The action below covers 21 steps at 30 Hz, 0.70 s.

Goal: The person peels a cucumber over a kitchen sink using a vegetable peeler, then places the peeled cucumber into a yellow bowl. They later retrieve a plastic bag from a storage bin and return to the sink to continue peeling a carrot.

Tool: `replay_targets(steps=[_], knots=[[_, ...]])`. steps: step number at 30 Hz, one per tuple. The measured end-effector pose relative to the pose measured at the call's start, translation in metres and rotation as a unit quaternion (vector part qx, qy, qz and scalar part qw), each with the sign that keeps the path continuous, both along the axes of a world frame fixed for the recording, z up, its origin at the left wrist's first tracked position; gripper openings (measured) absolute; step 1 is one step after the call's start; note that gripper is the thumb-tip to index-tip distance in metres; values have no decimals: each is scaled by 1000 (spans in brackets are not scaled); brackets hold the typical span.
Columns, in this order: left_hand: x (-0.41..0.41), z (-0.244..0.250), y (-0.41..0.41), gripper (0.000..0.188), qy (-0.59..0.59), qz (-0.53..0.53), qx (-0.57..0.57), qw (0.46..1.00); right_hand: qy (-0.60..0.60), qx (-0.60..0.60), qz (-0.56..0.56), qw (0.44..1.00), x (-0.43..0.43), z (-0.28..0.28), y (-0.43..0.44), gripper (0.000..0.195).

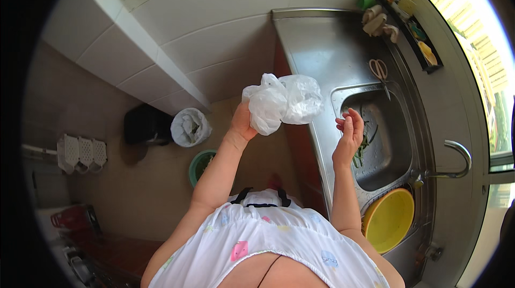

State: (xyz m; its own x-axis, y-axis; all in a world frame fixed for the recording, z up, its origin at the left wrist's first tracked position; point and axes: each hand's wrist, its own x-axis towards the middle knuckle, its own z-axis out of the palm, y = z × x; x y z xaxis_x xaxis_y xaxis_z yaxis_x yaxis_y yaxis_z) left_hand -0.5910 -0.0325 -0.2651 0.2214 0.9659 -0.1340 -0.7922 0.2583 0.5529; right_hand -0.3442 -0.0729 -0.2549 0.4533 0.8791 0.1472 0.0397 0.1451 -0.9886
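Observation:
My left hand [242,122] grips a crumpled white translucent plastic bag [267,105]. The bag's puffed right end reaches over the front edge of the steel counter. Whether anything lies inside it I cannot tell. Over the left rim of the stainless steel sink [388,147], my right hand [349,137] is raised with its fingers slightly curled and apart, holding nothing. Below that hand, green vegetable stalks [360,153] lie in the wet basin, partly hidden by it. Scissors with pale pink handles [378,69] rest at the sink's far edge, blades pointing toward the basin.
A yellow basin [389,220] stands beside the sink, near the curved faucet [462,161]. On the floor are a lined waste bin [190,128], a black bin [145,125] and a green basin [197,167]. A black wall shelf [408,30] carries bottles and sponges; cloths [375,20] hang there.

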Motion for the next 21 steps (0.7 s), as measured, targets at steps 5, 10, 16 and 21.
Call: replay_targets(steps=[5,10,16,21], knots=[[-82,-15,-62,23,129,164,-132,969,-94,-62,411,905,-139,18,-11,55],[-202,-75,-148,40,-37,211,92,972,-329,126,465,813,-307,-7,-78,72],[-376,-69,-281,54,224,203,-64,951,-345,163,442,811,-494,-30,-177,55],[-496,6,-411,58,131,269,-99,949,-387,177,432,795,-636,-25,-239,40]])
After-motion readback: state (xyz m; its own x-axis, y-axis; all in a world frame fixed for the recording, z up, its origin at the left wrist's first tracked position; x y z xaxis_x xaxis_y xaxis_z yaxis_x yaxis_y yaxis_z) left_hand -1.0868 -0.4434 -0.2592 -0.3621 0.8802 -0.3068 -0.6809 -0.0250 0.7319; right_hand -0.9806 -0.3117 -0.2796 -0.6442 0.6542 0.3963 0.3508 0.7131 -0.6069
